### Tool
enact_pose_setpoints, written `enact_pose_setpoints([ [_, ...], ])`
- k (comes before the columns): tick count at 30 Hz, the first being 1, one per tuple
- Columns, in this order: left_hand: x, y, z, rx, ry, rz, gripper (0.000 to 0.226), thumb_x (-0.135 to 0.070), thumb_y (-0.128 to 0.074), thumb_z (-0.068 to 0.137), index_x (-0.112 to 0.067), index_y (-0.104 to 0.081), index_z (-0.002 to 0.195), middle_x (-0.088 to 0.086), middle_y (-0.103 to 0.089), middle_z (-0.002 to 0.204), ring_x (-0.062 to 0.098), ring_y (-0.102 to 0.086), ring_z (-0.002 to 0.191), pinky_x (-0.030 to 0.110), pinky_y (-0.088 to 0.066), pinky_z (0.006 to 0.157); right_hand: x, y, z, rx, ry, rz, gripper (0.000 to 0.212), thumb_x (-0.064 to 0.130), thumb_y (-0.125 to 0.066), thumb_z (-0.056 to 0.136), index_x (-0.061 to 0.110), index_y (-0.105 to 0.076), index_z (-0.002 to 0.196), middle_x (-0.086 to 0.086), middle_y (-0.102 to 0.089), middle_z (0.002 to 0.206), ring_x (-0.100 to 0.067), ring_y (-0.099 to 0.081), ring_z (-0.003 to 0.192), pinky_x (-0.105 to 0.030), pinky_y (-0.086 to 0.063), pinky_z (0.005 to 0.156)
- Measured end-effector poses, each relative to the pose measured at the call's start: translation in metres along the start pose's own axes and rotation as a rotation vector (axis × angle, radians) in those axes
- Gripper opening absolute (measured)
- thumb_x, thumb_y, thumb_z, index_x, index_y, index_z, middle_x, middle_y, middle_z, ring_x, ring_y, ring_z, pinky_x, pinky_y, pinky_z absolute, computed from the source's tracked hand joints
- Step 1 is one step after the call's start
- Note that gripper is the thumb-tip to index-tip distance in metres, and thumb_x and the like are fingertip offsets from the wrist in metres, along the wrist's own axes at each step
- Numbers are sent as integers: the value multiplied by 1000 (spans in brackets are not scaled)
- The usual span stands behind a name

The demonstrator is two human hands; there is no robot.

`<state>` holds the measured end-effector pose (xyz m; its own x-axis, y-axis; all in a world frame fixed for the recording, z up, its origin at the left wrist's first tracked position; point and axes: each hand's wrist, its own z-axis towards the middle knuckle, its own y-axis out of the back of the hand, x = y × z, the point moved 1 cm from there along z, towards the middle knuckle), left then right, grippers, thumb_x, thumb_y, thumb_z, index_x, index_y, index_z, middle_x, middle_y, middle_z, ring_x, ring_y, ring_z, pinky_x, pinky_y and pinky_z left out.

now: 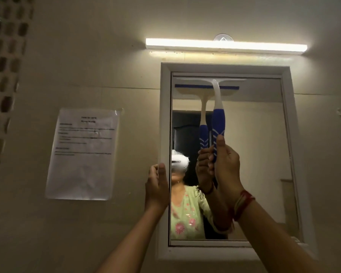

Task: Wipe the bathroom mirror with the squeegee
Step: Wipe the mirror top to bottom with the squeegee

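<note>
Grip: right hand wrapped tight round the blue lower end of the squeegee handle, thumb up along the grip, red threads at the wrist.
Left hand: left hand flat against the left side of the white frame, fingers loose and extended, clasping nothing (edge of the palm just overlapping the glass).
Squeegee: upright, handle rising white and curved from the blue grip to the head at the very top of the mirror.
Blade: lying level along the upper edge of the glass, spanning from the left side to past the middle; contact with the glass looks close, exact touch hard to confirm.
Reflection: doubled squeegee just left of the real one, blue strip showing under its head, plus a person in a light green floral top and a white headset.
Light: strip lamp glowing above the frame, well clear of the blade.
Wall: pale, with a printed sheet taped well left of the mirror (text too blurred to read).
Far left: patterned tile strip running down the picture's edge.
</note>
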<state>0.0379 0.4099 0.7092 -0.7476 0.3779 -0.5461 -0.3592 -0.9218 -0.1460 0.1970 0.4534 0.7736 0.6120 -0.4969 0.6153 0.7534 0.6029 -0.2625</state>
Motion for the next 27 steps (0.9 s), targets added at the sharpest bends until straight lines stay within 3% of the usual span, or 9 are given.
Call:
enact_pose_setpoints([
  [4,1,0,-1,20,-19,-29,27,-47,-27,90,-31,-44,77,-7,-53,68,-15,-50,61,1,-36,53,-2,-12,9,-11,-15,12,48,41,-33,97,-2,-51,85,-12,-40,63,-14,-37,49,-18,-33,41],
  [12,3,0,0,9,-37,-50,33,-55,-25,83,-29,-44,78,-6,-53,67,-12,-51,61,2,-36,53,-6,-17,15,19,54,-2,50,36,-35,98,-8,-57,90,-15,-50,64,-8,-47,38,-15,-39,36],
  [16,4,-1,1,9,-40,-51,44,-56,-24,82,-21,-49,91,-9,-55,72,-11,-53,64,0,-36,53,0,-11,19,54,59,-2,53,37,-33,99,-11,-56,103,-20,-60,82,-20,-54,58,-15,-43,39],
  [19,6,-1,1,3,-43,-59,41,-57,-24,82,-24,-48,89,-9,-55,71,-6,-53,63,0,-35,52,7,-3,22,89,5,19,53,43,-34,97,-2,-60,105,-13,-66,87,-22,-59,68,-17,-48,45],
  [22,5,-2,1,-3,-62,-69,38,-54,-25,83,-23,-47,86,-8,-53,69,-14,-52,63,0,-35,53,12,4,24,235,-100,-13,56,53,-31,94,7,-63,100,-6,-62,80,-14,-54,61,-18,-43,44],
  [27,4,0,1,-29,-59,-37,36,-50,-26,86,-20,-47,88,-10,-53,70,-2,-50,66,0,-34,52,11,8,24,354,-188,7,57,57,-26,93,8,-54,95,0,-44,65,-7,-36,47,-16,-27,38],
])
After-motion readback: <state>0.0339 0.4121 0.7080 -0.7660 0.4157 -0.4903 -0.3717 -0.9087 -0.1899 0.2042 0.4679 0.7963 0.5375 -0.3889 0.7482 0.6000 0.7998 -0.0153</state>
